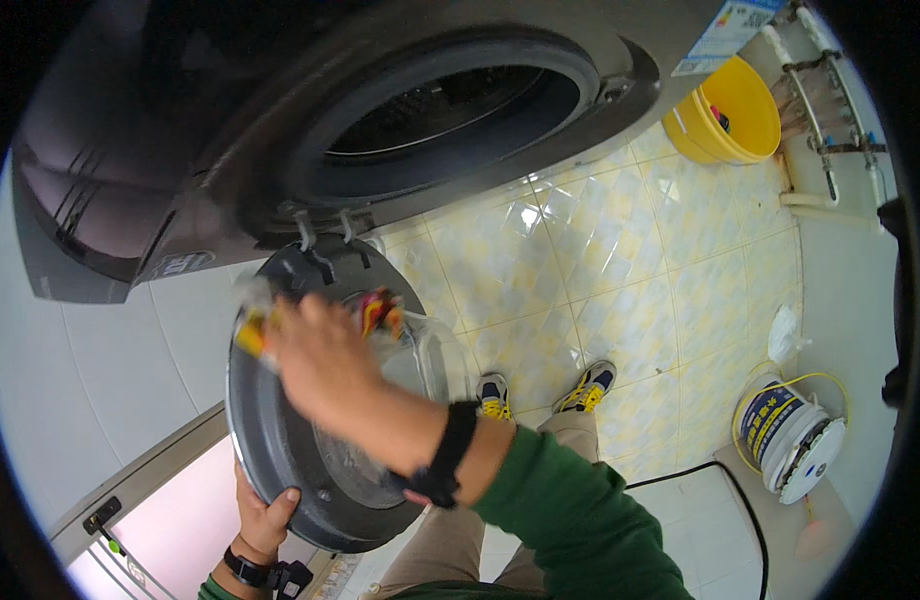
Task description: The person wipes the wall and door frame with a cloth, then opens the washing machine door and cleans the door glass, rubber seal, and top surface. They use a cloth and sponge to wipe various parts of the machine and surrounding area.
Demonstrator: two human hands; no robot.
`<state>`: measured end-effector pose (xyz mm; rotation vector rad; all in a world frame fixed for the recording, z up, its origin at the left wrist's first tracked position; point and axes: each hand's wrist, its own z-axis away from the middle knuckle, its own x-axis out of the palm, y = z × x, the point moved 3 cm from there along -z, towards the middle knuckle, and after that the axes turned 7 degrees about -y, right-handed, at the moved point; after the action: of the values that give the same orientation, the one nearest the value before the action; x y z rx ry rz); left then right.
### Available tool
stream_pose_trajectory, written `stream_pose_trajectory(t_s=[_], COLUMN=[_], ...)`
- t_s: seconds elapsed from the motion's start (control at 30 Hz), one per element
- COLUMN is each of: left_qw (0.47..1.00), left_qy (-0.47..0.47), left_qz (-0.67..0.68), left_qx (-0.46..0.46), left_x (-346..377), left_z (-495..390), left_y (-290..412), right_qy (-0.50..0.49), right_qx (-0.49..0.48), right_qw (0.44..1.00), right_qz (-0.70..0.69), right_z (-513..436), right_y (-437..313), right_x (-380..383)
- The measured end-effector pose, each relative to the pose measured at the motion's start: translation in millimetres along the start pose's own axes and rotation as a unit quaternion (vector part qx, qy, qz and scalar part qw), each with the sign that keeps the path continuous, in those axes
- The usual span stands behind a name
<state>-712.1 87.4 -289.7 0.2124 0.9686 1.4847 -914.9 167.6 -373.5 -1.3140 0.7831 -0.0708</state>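
A front-loading washing machine (250, 97) in dark grey stands before me with its round door (268, 427) swung out on the hinge (325, 229). The lower rim of that door rests in the grip of my left hand (263, 517), thumb on the inner face. Over the upper part of the door's inner side is my right hand (321, 356), blurred. It holds a crumpled multicoloured cloth (381, 311), with red, yellow and orange parts showing on both sides of the fingers. The clear door glass (430, 360) bulges out beside my right wrist. Inside the rubber door gasket (460, 161), the drum looks dark.
A yellow bucket (760, 112) with a small item inside stands at the right of the machine, near wall pipes (812, 97). A white lidded pail (775, 427) and a white plastic bag (784, 334) lie along the right wall. A black cable (745, 495) crosses the floor.
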Motion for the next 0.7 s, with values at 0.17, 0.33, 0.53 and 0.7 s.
stream_pose_trajectory(t_s=[0.17, 0.33, 0.53, 0.7], left_qw=[0.998, 0.995, 0.993, 0.989], left_qy=[-0.032, -0.060, -0.042, -0.031], left_qz=[0.061, 0.059, 0.059, -0.018], left_qx=[0.012, 0.054, 0.093, 0.141], left_x=[5.0, 2.1, 3.4, 2.7], left_z=[-6.0, -11.6, -12.5, -14.8], left_y=[4.9, 7.1, -3.9, -2.8], right_qy=[-0.029, 0.054, 0.041, 0.070], right_qx=[-0.020, -0.056, 0.062, -0.043], right_qw=[0.999, 0.990, 0.987, 0.986], right_qz=[0.012, 0.117, 0.144, 0.144], right_z=[11.8, 51.4, -31.8, 11.6], right_y=[-18.7, -65.2, -0.5, -38.3], right_x=[15.2, 17.1, 9.6, 14.4])
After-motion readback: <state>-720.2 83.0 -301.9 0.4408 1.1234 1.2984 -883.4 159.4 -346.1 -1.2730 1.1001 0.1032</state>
